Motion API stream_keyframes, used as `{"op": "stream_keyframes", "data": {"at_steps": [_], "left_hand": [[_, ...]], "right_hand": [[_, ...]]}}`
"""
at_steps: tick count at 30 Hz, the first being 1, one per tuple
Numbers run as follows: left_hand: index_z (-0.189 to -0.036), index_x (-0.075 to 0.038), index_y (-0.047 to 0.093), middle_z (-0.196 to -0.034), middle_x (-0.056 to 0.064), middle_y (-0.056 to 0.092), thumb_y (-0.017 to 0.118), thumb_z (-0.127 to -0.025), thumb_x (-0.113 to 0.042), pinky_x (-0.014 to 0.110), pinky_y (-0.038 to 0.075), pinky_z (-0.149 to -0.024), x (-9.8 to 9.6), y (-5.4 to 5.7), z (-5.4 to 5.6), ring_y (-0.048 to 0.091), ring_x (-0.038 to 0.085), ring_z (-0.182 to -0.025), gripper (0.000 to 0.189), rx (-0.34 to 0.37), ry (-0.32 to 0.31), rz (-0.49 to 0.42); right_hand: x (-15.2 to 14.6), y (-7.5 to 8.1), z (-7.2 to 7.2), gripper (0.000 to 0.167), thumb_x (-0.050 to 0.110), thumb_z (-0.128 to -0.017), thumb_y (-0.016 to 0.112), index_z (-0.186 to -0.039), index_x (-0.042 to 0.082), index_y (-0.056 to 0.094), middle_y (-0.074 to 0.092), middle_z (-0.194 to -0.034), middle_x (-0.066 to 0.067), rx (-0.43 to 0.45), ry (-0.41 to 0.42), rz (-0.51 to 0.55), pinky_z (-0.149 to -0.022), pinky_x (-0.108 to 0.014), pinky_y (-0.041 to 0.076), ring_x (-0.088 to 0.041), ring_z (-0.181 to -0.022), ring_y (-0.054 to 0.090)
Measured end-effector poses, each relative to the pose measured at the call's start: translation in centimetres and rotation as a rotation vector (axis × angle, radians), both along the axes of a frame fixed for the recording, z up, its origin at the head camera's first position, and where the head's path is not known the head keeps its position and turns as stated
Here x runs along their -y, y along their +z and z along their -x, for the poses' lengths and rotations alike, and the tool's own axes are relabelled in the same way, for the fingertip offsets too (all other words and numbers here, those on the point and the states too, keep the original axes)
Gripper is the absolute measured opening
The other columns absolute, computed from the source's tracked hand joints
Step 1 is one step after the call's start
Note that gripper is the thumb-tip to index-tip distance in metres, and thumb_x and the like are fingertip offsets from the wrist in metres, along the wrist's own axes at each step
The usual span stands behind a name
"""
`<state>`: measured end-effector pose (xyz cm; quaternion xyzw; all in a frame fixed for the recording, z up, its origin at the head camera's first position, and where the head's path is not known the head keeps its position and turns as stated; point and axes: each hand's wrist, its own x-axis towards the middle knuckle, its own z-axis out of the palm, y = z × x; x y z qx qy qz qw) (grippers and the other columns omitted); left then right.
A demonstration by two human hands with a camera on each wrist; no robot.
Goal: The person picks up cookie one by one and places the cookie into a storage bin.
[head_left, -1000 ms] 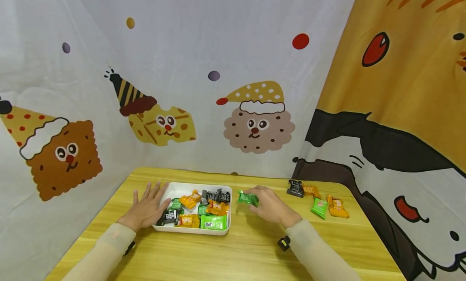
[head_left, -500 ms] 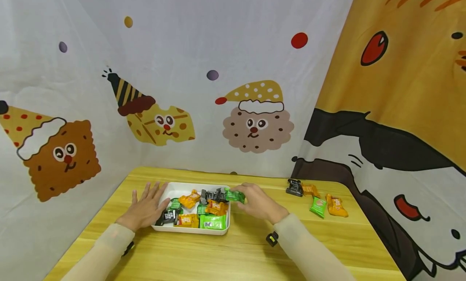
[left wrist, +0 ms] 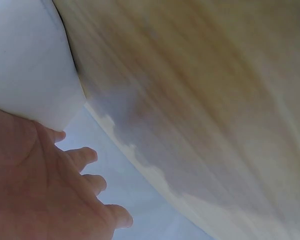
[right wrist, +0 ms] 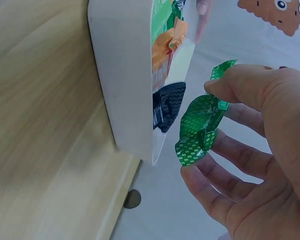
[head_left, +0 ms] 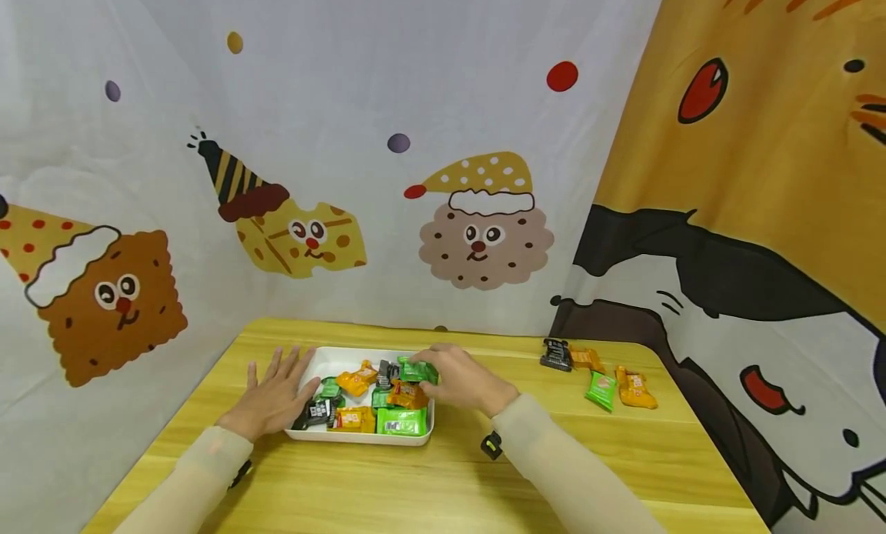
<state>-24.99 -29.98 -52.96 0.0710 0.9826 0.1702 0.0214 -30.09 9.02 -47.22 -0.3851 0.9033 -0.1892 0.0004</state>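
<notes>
A green candy in a shiny wrapper (right wrist: pixel 197 125) is pinched between the thumb and fingers of my right hand (head_left: pixel 462 376). In the head view it overlaps the back right part of the white tray (head_left: pixel 360 439), over black candies. My left hand (head_left: pixel 270 399) lies with fingers spread at the tray's left edge, its thumb over the rim. The left wrist view shows that palm (left wrist: pixel 35 185) against the tray's outer wall (left wrist: pixel 32 55). Inside the tray lie several wrapped candies, among them an orange one (head_left: pixel 353 419), a black one (head_left: pixel 318 412) and a light green one (head_left: pixel 401 422).
To the right on the wooden table (head_left: pixel 554 449) lie a black candy (head_left: pixel 556 355), a small orange candy (head_left: pixel 586 359), a light green candy (head_left: pixel 601 390) and a larger orange candy (head_left: pixel 635 387). A printed cloth (head_left: pixel 332 134) hangs behind the table's far edge.
My right hand has carried the green candy leftward from beside the tray to over its back right part. The left hand keeps its place at the tray's edge.
</notes>
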Motion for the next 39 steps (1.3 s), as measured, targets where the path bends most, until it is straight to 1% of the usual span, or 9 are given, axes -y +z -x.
{"op": "stream_keyframes", "data": {"at_steps": [5,12,16,18,25,29,33,36,39], "left_hand": [[-0.187,-0.01,0.023,-0.193,0.032,0.013,0.043,-0.125,-0.055,0.096,-0.006,-0.132,-0.1,0.0,0.0,0.006,0.066,-0.177,0.079,-0.001,-0.001,-0.001],[-0.187,-0.01,0.023,-0.193,0.032,0.013,0.044,-0.125,-0.055,0.096,-0.007,-0.132,-0.1,0.0,0.0,0.006,0.066,-0.177,0.079,0.001,0.001,0.002],[-0.187,-0.01,0.023,-0.193,0.032,0.012,0.043,-0.125,-0.056,0.096,-0.008,-0.131,0.0,-0.2,0.1,0.004,0.065,-0.178,0.08,0.002,0.004,-0.002],[-0.187,-0.011,0.022,-0.193,0.032,0.011,0.043,-0.125,-0.056,0.096,-0.009,-0.131,0.1,-0.4,0.2,0.003,0.065,-0.178,0.08,0.001,0.005,-0.001],[-0.188,-0.012,0.022,-0.194,0.032,0.009,0.042,-0.125,-0.058,0.096,-0.008,-0.131,0.2,-0.7,0.3,0.004,0.065,-0.178,0.081,-0.003,0.005,0.001],[-0.187,-0.011,0.022,-0.193,0.032,0.009,0.042,-0.125,-0.058,0.097,-0.007,-0.131,0.2,-0.6,0.3,0.004,0.066,-0.178,0.081,-0.004,0.001,0.005],[-0.187,-0.011,0.022,-0.193,0.033,0.009,0.042,-0.124,-0.059,0.097,-0.008,-0.131,0.2,-0.5,0.3,0.004,0.066,-0.177,0.081,-0.002,0.001,0.0],[-0.187,-0.011,0.022,-0.193,0.032,0.009,0.042,-0.125,-0.058,0.096,-0.009,-0.131,0.1,-0.5,0.3,0.003,0.066,-0.177,0.081,-0.002,0.001,-0.01],[-0.187,-0.011,0.022,-0.193,0.033,0.009,0.043,-0.125,-0.057,0.096,-0.009,-0.131,0.1,-0.4,0.3,0.003,0.066,-0.177,0.081,-0.002,0.002,-0.014]], "right_hand": [[1.1,0.0,-0.1,0.049,0.02,-0.107,0.086,-0.155,0.014,0.075,0.079,-0.152,-0.01,-0.01,0.016,-0.03,-0.108,-0.03,0.068,-0.02,-0.127,0.079],[2.9,0.1,-0.2,0.049,0.022,-0.108,0.087,-0.155,0.016,0.075,0.08,-0.149,-0.008,-0.034,0.038,-0.075,-0.109,-0.028,0.067,-0.017,-0.126,0.078],[4.1,0.4,-0.3,0.05,0.023,-0.107,0.087,-0.155,0.016,0.075,0.08,-0.15,-0.007,-0.052,0.06,-0.101,-0.111,-0.028,0.066,-0.015,-0.125,0.078],[4.7,0.5,-0.3,0.05,0.023,-0.108,0.087,-0.156,0.017,0.075,0.08,-0.15,-0.007,-0.048,0.07,-0.106,-0.11,-0.026,0.066,-0.013,-0.122,0.078],[6.5,0.6,-0.4,0.051,0.024,-0.107,0.086,-0.157,0.019,0.075,0.081,-0.148,-0.004,-0.053,0.111,-0.125,-0.091,-0.016,0.062,-0.003,-0.098,0.069],[7.5,0.6,-0.7,0.052,0.024,-0.107,0.087,-0.157,0.019,0.074,0.081,-0.147,-0.005,-0.053,0.128,-0.151,-0.085,-0.015,0.061,-0.003,-0.088,0.067],[8.5,0.6,-0.8,0.05,0.026,-0.108,0.088,-0.155,0.016,0.076,0.083,-0.144,-0.005,-0.076,0.16,-0.158,-0.091,-0.016,0.064,-0.006,-0.096,0.076],[9.3,0.6,-0.9,0.047,0.028,-0.108,0.088,-0.151,0.015,0.078,0.084,-0.144,-0.003,-0.101,0.188,-0.152,-0.102,-0.016,0.064,-0.008,-0.114,0.082],[10.1,0.6,-1.1,0.045,0.032,-0.108,0.088,-0.149,0.016,0.08,0.084,-0.144,0.0,-0.12,0.202,-0.161,-0.107,-0.017,0.064,-0.009,-0.121,0.082]]}}
